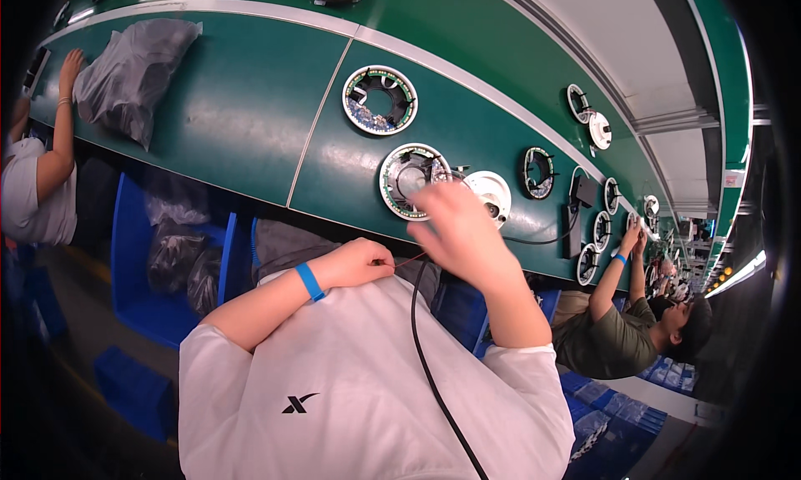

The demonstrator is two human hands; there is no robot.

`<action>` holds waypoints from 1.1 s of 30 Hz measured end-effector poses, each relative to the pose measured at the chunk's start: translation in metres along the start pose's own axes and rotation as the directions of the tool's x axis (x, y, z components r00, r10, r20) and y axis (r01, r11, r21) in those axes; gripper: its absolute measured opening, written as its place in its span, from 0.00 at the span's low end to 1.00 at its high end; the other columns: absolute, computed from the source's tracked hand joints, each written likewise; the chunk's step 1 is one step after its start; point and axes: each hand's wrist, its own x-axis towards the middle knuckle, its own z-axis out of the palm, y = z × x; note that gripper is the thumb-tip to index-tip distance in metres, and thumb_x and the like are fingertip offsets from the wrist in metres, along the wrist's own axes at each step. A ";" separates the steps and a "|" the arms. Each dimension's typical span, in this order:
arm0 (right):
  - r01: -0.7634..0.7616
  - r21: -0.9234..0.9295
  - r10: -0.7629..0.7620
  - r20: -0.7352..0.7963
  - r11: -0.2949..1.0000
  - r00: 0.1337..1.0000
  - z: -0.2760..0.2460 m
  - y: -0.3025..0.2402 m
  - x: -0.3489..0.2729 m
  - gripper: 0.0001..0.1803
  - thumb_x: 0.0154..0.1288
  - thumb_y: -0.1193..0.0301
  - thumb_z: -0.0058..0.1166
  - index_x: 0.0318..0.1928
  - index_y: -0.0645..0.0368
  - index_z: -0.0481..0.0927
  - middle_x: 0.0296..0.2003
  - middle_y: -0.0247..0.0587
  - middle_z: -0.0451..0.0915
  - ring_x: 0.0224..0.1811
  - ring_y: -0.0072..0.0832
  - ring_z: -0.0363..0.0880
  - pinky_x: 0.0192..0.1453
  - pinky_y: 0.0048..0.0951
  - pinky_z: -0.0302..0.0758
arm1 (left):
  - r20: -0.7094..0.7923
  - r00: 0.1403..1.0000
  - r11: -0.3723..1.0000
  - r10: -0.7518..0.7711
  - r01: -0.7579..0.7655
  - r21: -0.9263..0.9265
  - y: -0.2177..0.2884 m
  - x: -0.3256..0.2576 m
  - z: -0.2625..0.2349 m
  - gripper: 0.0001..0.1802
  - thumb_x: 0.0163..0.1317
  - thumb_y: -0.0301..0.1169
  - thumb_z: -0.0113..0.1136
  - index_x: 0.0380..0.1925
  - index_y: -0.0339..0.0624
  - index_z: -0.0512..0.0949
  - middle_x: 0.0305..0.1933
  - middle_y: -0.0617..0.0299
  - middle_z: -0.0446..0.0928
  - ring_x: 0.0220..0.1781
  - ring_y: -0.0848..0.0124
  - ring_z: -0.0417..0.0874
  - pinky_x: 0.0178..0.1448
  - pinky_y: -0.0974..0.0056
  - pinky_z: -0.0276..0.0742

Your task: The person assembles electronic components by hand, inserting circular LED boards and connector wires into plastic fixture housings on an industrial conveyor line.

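Note:
My left hand [361,263], with a blue band at its wrist, is closed near the table's front edge. A thin red wire [410,260] runs from its fingertips toward my right hand. Smeared by motion, my right hand [457,228] hovers at the near side of a round white housing [386,198] with a ring of small parts inside. Whether its fingers hold anything cannot be made out. Close to its right lies a white round disc [498,188] with a dark centre, partly hidden by the hand.
Another ring-shaped housing with circuit parts [349,104] lies farther back on the green table [250,88]. A black ring [536,173] and a black power strip [572,232] are to the right. A grey plastic bag [133,75] lies left. Co-workers sit on both sides; a black cable [424,346] crosses my shirt.

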 end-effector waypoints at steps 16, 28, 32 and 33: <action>-0.414 0.415 0.374 0.178 0.810 0.910 0.022 0.004 -0.032 0.03 0.64 0.78 0.66 0.37 0.65 0.86 0.29 0.44 0.84 0.27 0.31 0.81 0.31 0.31 0.76 | -0.217 0.939 0.958 0.266 -0.233 0.169 0.072 0.013 -0.045 0.08 0.69 0.31 0.61 0.36 0.37 0.81 0.36 0.52 0.82 0.39 0.51 0.84 0.43 0.52 0.79; -0.626 0.067 0.629 -0.057 0.777 0.775 0.037 0.041 -0.011 0.06 0.63 0.74 0.61 0.33 0.65 0.85 0.20 0.48 0.81 0.22 0.40 0.82 0.32 0.38 0.77 | -0.426 0.759 0.802 0.492 -0.205 0.561 0.042 0.041 -0.079 0.36 0.52 0.35 0.76 0.62 0.43 0.76 0.71 0.54 0.70 0.73 0.48 0.69 0.74 0.48 0.65; -0.627 -0.048 0.627 -0.017 0.778 0.779 0.048 0.056 -0.006 0.06 0.61 0.73 0.61 0.32 0.65 0.85 0.22 0.50 0.82 0.25 0.44 0.84 0.34 0.41 0.79 | -0.395 0.796 0.814 0.459 -0.198 0.546 0.035 0.041 -0.081 0.43 0.52 0.38 0.78 0.67 0.38 0.70 0.77 0.53 0.65 0.76 0.52 0.67 0.79 0.48 0.59; -0.631 -0.062 0.631 -0.026 0.773 0.775 0.048 0.057 -0.004 0.06 0.60 0.73 0.61 0.31 0.64 0.85 0.22 0.50 0.82 0.25 0.44 0.84 0.34 0.41 0.79 | -0.401 0.796 0.821 0.454 -0.199 0.535 0.034 0.041 -0.080 0.43 0.52 0.38 0.78 0.67 0.38 0.70 0.77 0.53 0.65 0.76 0.52 0.67 0.79 0.48 0.59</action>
